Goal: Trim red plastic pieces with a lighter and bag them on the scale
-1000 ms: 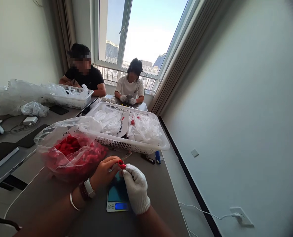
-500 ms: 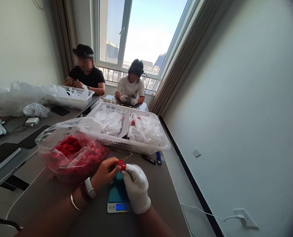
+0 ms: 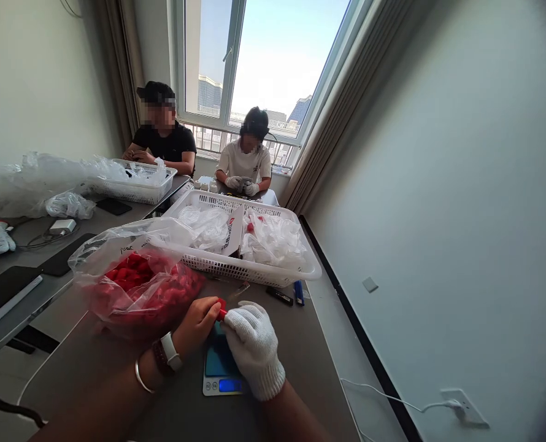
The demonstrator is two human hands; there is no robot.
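A small red plastic fitting (image 3: 222,312) is pinched between my two hands, above a digital scale (image 3: 218,362) with a lit blue display. Bare fingers of my left hand (image 3: 200,320) close round its left end and hide part of it. In a white knitted glove, my right hand (image 3: 252,336) grips the other end and covers part of the scale. Just left of my hands stands an open clear plastic bag (image 3: 82,261) full of red plastic pieces (image 3: 132,270).
Behind the hands sits a white basket (image 3: 254,270) holding clear bags and a printed card divider (image 3: 234,230). A black marker-like object (image 3: 280,296) and a blue object (image 3: 299,293) lie near the table's right edge. Two people (image 3: 165,138) work across the tables, beside another white basket (image 3: 156,191).
My fingers have closed further over the red fitting, which has turned and shows less. The left hand's fingers are more curled. The view has shifted slightly.
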